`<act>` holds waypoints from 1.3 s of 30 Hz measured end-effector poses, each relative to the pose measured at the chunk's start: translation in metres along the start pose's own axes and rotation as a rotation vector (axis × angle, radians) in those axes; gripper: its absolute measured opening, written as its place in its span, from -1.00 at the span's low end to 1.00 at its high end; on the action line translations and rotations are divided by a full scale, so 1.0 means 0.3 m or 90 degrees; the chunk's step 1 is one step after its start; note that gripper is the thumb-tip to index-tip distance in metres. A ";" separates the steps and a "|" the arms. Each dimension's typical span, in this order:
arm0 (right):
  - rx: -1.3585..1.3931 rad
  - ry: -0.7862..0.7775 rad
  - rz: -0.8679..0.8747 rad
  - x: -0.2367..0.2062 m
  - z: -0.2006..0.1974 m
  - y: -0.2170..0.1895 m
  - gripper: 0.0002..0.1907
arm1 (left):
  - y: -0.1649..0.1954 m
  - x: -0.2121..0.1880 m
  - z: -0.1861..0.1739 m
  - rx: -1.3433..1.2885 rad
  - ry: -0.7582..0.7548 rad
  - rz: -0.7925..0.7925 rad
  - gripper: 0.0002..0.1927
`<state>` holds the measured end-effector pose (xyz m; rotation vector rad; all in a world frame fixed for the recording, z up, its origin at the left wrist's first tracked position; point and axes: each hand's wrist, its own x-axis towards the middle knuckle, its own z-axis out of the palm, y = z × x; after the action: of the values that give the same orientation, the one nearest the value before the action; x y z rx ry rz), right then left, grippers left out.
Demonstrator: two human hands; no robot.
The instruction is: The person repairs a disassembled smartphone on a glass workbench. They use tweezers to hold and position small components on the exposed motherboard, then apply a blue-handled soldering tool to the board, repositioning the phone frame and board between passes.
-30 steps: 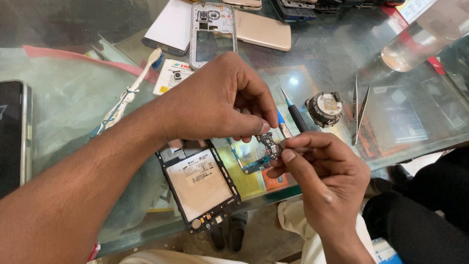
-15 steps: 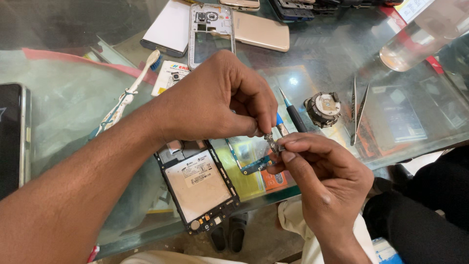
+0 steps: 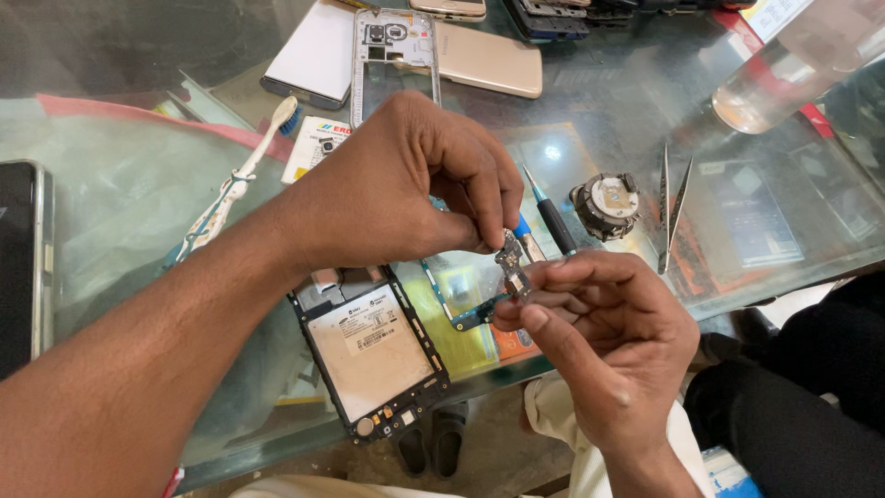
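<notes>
Small circuit board (image 3: 510, 261): dark, narrow, held above the glass table (image 3: 120, 203) at centre frame, between the two hands.

Left hand (image 3: 406, 184): enters from the lower left, arched over the board; thumb and forefinger are pinched together on the board's upper end, the other fingers curled.

Right hand (image 3: 608, 341): enters from the lower right; thumb and fingertips are closed on the board's lower end, palm turned toward the camera's left.

Opened phone body (image 3: 373, 355): lower centre, flat on the glass, back removed, silver battery shield showing, just below the left wrist.

Green circuit strip (image 3: 461, 304): on the glass directly under the held board, partly hidden by the fingers.

Screwdriver (image 3: 551, 217): black handle with blue collar, right of the left hand, tip pointing to the upper left.

Round metal part (image 3: 606, 203): just right of the screwdriver.

Tweezers (image 3: 671, 207): two pointed arms, right of centre, tips upward.

Toothbrush (image 3: 240, 180): white, left of centre, lying diagonally, head to the upper right.

Phone mid-frame (image 3: 392, 51): upper centre, empty rectangle with camera cutouts, beside a gold phone back (image 3: 493, 60) and a white phone (image 3: 318, 55).

Black phone (image 3: 20, 267): left edge, screen dark.

Clear plastic bottle (image 3: 793, 65): upper right, lying tilted.
</notes>
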<state>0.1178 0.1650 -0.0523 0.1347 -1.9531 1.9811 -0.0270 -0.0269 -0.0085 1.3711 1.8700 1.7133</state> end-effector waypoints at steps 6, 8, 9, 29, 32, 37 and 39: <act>-0.038 0.025 0.004 -0.001 0.010 0.006 -0.80 | 0.000 -0.004 -0.001 0.029 -0.004 -0.034 -0.91; -0.055 0.037 0.009 0.000 0.013 0.009 -0.80 | 0.004 -0.005 -0.005 0.034 -0.012 -0.069 -0.94; -0.055 0.039 0.010 0.000 0.015 0.010 -0.81 | 0.006 -0.006 -0.008 0.025 -0.018 -0.084 -0.95; -0.188 0.034 -0.048 0.008 0.042 -0.016 -0.82 | 0.029 0.008 0.003 -0.054 -0.022 -0.172 -0.93; -0.195 0.028 -0.068 0.006 0.040 -0.016 -0.81 | 0.025 0.008 0.001 -0.062 -0.030 -0.167 -0.92; -0.150 0.038 -0.055 0.005 0.041 -0.009 -0.82 | 0.019 0.005 -0.006 -0.086 -0.040 -0.152 -0.83; -0.138 0.042 -0.055 0.005 0.043 -0.006 -0.81 | 0.020 0.003 -0.008 -0.070 -0.047 -0.137 -0.81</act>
<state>0.1147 0.1526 -0.0494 0.0955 -2.0659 1.6867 -0.0264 -0.0287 -0.0023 1.1317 1.7834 1.6097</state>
